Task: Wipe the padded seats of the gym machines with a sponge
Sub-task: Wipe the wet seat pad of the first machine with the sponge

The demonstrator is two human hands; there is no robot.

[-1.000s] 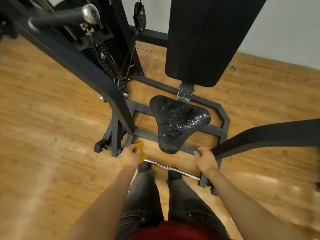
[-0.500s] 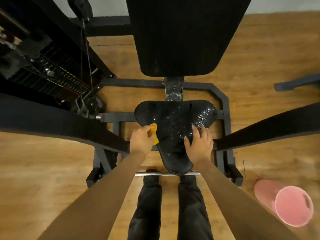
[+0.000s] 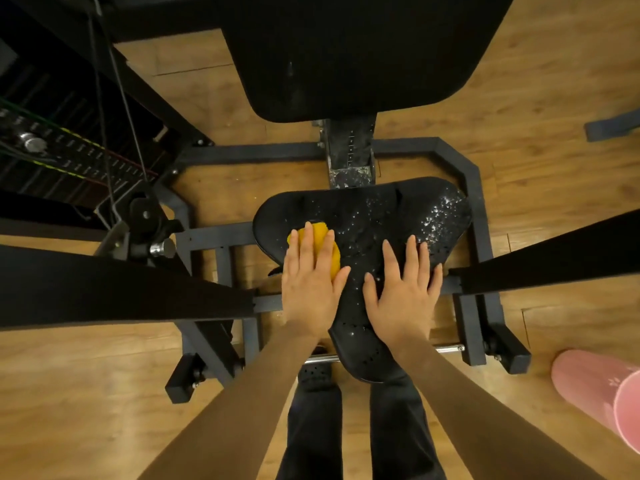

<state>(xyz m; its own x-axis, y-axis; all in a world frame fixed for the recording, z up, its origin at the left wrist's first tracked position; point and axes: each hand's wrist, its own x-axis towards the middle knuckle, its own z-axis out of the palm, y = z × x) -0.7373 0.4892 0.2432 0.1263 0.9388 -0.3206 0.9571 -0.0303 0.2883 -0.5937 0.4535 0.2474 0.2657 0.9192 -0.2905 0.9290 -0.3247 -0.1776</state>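
Left hand (image 3: pixel 309 287) pressed flat on the sponge (image 3: pixel 320 244), right hand (image 3: pixel 403 296) flat on the wet seat (image 3: pixel 363 216); either palm could slip on the droplets.

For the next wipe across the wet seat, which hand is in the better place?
The left hand: it already presses the yellow sponge flat on the seat, so it likely only needs to sweep toward the droplets. The right hand lies bare on the seat, holding nothing.

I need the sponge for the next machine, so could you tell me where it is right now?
In the head view, the yellow sponge lies on the left part of the wet seat pad, pressed flat under the left hand.
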